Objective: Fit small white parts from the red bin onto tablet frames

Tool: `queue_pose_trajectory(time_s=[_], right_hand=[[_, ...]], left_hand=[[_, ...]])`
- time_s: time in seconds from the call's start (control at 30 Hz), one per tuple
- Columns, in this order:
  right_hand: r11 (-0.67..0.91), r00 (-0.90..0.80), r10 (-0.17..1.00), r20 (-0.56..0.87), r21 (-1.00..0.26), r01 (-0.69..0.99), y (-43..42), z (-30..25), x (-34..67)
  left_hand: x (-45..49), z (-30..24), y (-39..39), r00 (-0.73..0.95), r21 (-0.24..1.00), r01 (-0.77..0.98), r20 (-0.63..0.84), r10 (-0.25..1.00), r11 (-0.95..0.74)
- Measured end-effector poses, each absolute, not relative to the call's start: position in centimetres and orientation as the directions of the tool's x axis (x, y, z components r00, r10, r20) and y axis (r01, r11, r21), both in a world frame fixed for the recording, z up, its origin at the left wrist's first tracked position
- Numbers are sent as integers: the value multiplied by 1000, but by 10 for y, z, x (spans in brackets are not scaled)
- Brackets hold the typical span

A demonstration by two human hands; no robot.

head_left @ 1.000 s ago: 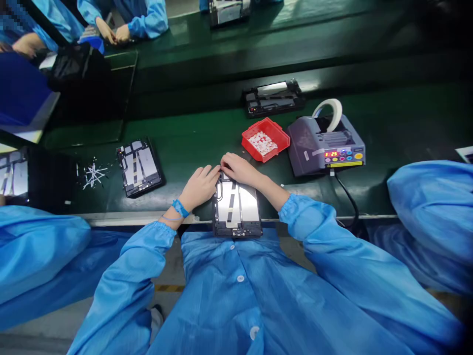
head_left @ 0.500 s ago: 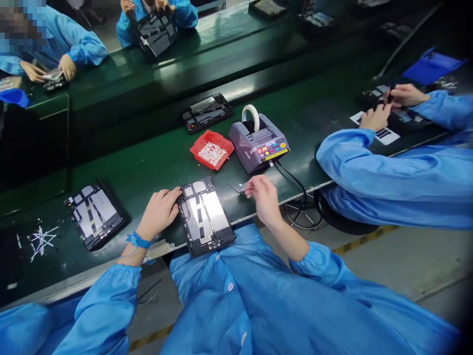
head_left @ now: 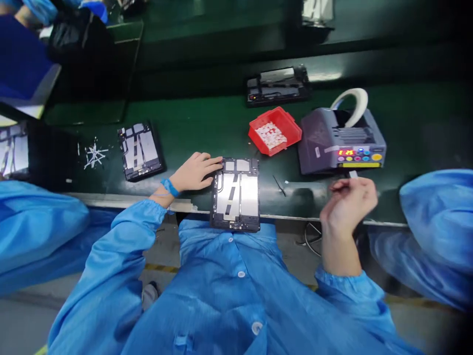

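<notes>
My left hand (head_left: 196,172), wearing a blue wrist strap, rests with fingers stretched out and the fingertips touching the upper left corner of an opened tablet (head_left: 249,195). The tablet lies face down, its silvery battery cells and flat cables bare, its lower end overhanging the bench edge. Off to the right, my right hand (head_left: 347,204) pinches a small whitish piece of tape (head_left: 354,174) at the front of a grey tape dispenser (head_left: 320,140). A thin dark tool, like tweezers (head_left: 280,186), lies on the bench between the tablet and that hand.
A red tray (head_left: 261,122) of small white bits stands behind the tablet. Other opened tablets lie at the left (head_left: 142,150) and back (head_left: 279,86). Thin white strips (head_left: 95,156) are piled at left. Blue sleeves of people flank me on both sides (head_left: 439,212).
My right hand has moved right, away from the dark thin tool, to the front of the dispenser. My left hand stays by the tablet's corner. The view has swung round.
</notes>
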State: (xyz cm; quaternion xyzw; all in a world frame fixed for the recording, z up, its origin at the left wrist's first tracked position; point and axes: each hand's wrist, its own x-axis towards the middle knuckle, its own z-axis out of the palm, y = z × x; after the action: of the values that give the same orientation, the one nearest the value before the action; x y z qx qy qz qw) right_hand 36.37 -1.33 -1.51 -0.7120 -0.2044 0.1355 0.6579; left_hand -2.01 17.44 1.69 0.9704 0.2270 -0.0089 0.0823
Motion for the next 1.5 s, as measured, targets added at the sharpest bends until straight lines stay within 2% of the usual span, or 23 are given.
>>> queue_pose_trajectory(time_s=[0.1,0.17,0.2,0.27,0.33,0.47,0.6,0.73,1.2,1.5], right_hand=[[25,644,754,132,-985,173,-22,8,348],[52,331,934,132,-970,239,-6,22,334],[62,157,981,115,-950,306,10,28,326],[110,-148,988,44,-874,473,54,36,311],[195,-365,930,-47,-779,597,104,37,296],[326,-588,773,-238,-647,690,184,28,274],[375,-679,637,-365,-623,686,213,15,266],[393,-699,594,-398,-615,684,219,9,265],[414,-686,620,-382,-583,699,213,8,268],[415,-693,601,-398,-586,696,213,9,266]], left_hand=[[-21,10,171,901,182,431,-32,433,-884],[-20,6,168,900,196,429,-13,435,-882],[-19,4,167,897,204,434,-3,443,-878],[-17,0,165,885,219,451,15,465,-865],[-15,-4,162,875,226,466,26,483,-856],[-13,-11,157,862,239,484,33,505,-842],[-15,-18,155,854,280,491,34,520,-825],[-16,-22,156,854,307,488,29,520,-817],[-15,-28,157,848,366,474,57,528,-801],[-15,-26,158,849,362,474,55,526,-803]])
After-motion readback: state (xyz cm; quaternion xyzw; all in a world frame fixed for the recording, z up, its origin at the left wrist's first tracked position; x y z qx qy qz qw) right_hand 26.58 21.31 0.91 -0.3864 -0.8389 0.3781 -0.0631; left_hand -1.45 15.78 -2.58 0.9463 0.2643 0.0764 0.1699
